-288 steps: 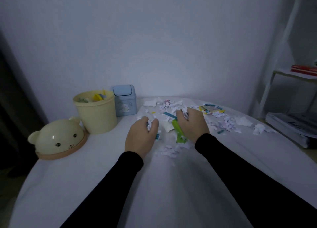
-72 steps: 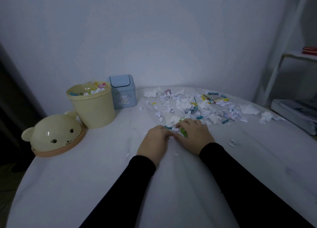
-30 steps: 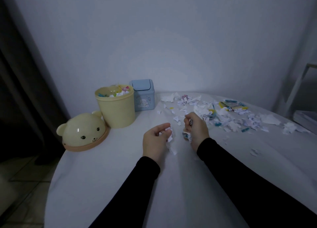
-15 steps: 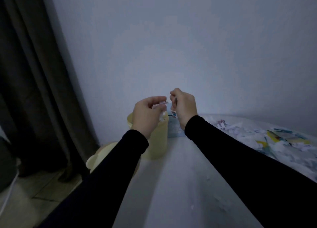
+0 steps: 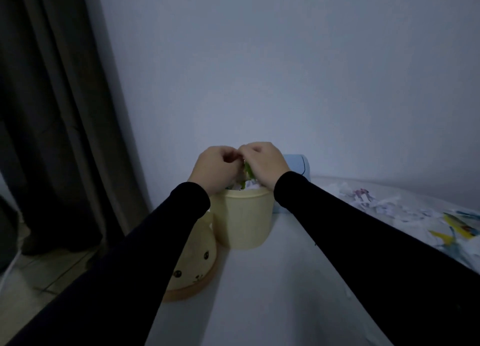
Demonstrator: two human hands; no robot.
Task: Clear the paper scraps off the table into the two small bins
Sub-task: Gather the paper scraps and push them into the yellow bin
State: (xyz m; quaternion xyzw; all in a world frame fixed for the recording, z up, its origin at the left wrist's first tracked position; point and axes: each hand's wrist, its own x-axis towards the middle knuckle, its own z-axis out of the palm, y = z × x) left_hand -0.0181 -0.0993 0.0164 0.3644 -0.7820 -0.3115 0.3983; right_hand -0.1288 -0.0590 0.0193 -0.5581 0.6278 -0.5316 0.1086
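Scraps [image 5: 248,172] white and green, crumpled, pinched by curled fingers of both hands over yellow bin [image 5: 242,217]

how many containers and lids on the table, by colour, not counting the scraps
yellow: 2, the open bin under both hands and the bear-face lid lying beside it
blue: 1, the small bin behind the right hand
total: 3
The left hand is beside the right, above the yellow bin.
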